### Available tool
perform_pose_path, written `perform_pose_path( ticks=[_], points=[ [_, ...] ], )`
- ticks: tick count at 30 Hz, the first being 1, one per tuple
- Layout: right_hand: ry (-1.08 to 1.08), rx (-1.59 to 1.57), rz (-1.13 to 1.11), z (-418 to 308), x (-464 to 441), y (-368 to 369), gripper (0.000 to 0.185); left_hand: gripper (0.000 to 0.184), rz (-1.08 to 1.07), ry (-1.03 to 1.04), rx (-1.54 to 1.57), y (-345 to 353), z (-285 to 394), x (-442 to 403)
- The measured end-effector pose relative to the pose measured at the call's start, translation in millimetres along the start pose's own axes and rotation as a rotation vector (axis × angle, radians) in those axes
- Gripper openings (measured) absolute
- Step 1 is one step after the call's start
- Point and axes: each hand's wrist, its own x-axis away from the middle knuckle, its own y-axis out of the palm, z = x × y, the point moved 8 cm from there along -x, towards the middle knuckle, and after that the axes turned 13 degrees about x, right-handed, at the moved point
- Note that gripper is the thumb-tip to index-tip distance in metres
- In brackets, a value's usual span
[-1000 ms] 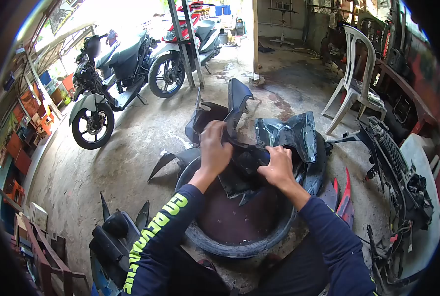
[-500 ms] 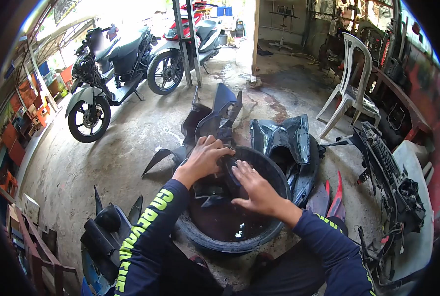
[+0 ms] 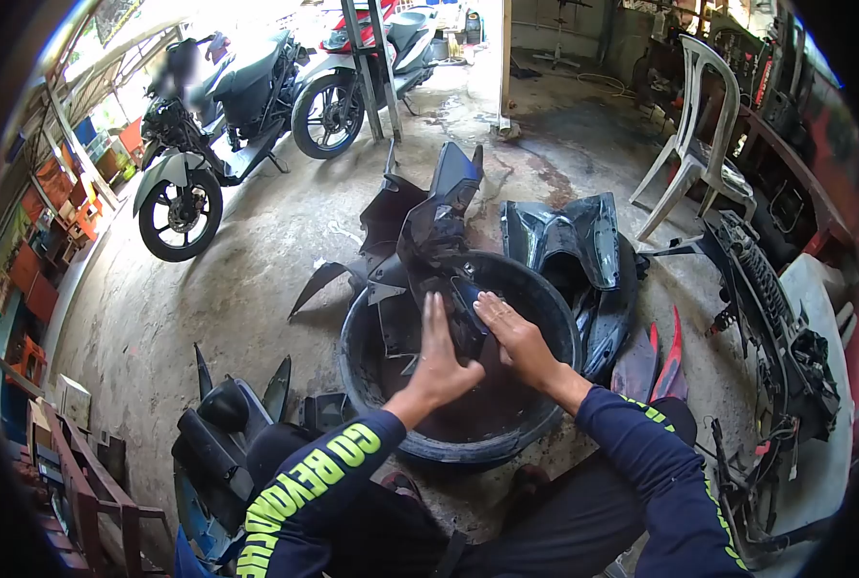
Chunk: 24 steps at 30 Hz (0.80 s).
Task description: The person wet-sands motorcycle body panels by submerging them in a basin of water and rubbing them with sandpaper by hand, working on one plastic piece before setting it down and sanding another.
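Note:
A large black basin (image 3: 562, 414) stands between my knees with dark liquid (image 3: 482, 416) in it. A dark plastic motorcycle fairing (image 3: 441, 217) leans in the basin, its upper part rising past the far rim. My left hand (image 3: 436, 364) is over the basin, fingers straight and close together, thumb out to the right. It lies in front of the fairing's lower part; whether it touches, I cannot tell. My right hand (image 3: 518, 339) is stretched out flat, its fingertips at the fairing's right edge. Neither hand grips anything.
Grey leg-shield panels (image 3: 569, 241) lie right of the basin, beside red-tipped pieces (image 3: 668, 361). Black plastic parts (image 3: 219, 433) lie at left. A motorcycle frame (image 3: 771, 328) and a plastic chair (image 3: 704, 144) stand at right. Two scooters, one white-fendered (image 3: 174, 183), are parked behind.
My left hand has let go of the fairing's upper edge and moved down and nearer, its fingers now straight. My right hand has shifted slightly right. The view has tilted a little.

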Motion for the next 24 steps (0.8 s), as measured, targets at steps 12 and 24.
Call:
perform_pose_path(
  ticks=[12, 24],
  points=[
    [0.581, -0.130, 0.011, 80.1, 22.5, 21.0, 0.034, 0.074, 0.204, -0.199, -0.068, -16.5, -42.7, -36.2],
    [0.287, -0.042, -1.059, 85.3, 144.9, 208.0, 0.045, 0.077, 0.135, -0.290, -0.124, -11.0, -44.7, -34.6]
  ],
)
